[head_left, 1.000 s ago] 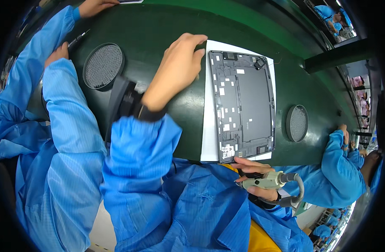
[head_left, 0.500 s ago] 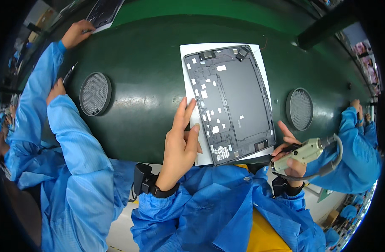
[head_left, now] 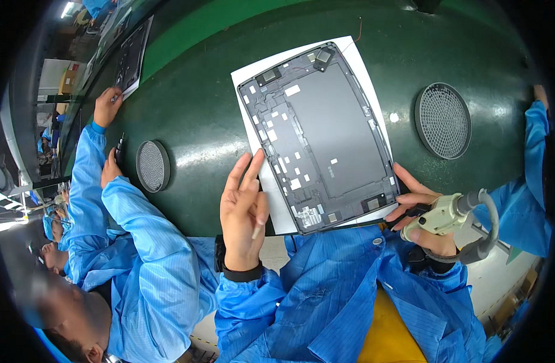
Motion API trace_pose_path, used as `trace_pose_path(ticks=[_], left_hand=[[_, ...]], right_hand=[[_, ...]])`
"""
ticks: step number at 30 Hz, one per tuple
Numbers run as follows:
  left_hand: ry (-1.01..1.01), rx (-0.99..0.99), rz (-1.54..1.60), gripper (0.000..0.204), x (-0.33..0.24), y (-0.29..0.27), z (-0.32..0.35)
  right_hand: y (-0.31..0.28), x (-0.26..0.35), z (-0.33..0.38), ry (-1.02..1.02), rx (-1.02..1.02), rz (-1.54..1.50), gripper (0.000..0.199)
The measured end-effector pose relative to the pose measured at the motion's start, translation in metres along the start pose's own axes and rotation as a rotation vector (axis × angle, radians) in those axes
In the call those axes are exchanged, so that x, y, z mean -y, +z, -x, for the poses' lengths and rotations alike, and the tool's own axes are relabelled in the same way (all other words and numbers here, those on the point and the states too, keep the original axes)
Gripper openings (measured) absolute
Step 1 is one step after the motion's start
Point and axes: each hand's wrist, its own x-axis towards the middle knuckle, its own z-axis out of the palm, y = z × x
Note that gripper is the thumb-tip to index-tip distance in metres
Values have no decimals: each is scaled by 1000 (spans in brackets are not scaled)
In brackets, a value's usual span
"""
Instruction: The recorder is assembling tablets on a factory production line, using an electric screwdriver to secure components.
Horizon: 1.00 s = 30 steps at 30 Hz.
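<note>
A dark grey tablet back housing (head_left: 344,121) lies tilted on a white sheet (head_left: 244,91), its inner side up with several small white pads. A small black square part (head_left: 323,58) sits near its top corner. My left hand (head_left: 242,212) is beside the housing's left edge, palm partly turned up, fingers apart, one fingertip at the edge. A small pale bit near its curled fingers is too small to make out. My right hand (head_left: 432,239) grips a cream electric screwdriver (head_left: 438,219) with a grey cable, its outstretched fingers touching the housing's lower right edge.
Round grey trays of small parts stand on the green table, one on the right (head_left: 444,121) and one on the left (head_left: 153,166). At left, a co-worker in a blue smock (head_left: 150,254) works near another dark housing (head_left: 131,57). Another blue sleeve (head_left: 535,139) shows at right.
The view has swung left. My right fingers have come up against the housing's right edge, screwdriver still in hand. My left hand has turned its palm more upward at the left edge.
</note>
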Motion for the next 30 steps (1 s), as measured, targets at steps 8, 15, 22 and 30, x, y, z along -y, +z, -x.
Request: trace_pose_path(ticks=[8, 15, 22, 30], left_hand=[[-128, -36, 364, 44, -11, -9, -4], [-148, 3, -97, 45, -35, 17, 10], [-207, 52, 147, 46, -35, -13, 10], [-150, 239, 324, 40, -23, -33, 5]], right_hand=[[9, -5, 0, 85, 53, -28, 51], [1, -7, -2, 58, -6, -1, 55], [23, 5, -3, 84, -53, 86, 55], [38, 8, -5, 116, -153, 130, 57]])
